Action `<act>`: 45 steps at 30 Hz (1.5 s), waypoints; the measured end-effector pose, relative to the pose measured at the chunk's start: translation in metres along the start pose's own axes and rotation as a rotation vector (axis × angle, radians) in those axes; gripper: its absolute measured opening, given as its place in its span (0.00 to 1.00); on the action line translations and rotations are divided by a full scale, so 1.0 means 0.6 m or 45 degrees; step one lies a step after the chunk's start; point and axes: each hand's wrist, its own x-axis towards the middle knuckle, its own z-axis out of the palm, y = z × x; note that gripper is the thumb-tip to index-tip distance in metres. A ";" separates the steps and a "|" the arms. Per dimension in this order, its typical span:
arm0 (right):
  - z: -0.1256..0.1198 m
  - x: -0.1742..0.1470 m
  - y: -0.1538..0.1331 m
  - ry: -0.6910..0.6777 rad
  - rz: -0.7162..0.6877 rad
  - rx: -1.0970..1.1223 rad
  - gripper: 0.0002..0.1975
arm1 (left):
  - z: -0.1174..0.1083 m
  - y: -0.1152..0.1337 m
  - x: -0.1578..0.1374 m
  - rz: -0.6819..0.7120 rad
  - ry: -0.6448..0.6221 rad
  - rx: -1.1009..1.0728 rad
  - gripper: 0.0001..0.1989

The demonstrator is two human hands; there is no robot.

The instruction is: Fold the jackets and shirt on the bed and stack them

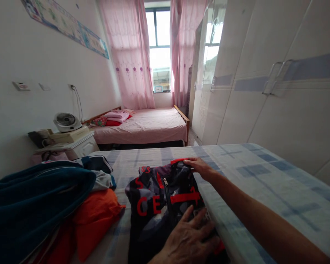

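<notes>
A black and grey zip-up jacket (165, 209) with red lettering lies folded on the bed in front of me. Its metal zipper pull shows near the top. My left hand (191, 234) rests flat on the lower right of the jacket's front, fingers spread. At the jacket's upper right corner, my right hand (199, 168) has its fingers closed on the red-trimmed edge.
Left of the jacket is a heap of clothes with a dark teal garment (44, 187) and an orange one (96, 220). The checked bed sheet (253, 172) spreads under everything. Beyond stand a fan (67, 121), a pink-covered bed (148, 126) and a white wardrobe (244, 113).
</notes>
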 end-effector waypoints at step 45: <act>0.236 0.103 -0.102 -0.299 -1.194 -1.271 0.18 | -0.054 -0.013 -0.133 -0.440 0.078 0.317 0.29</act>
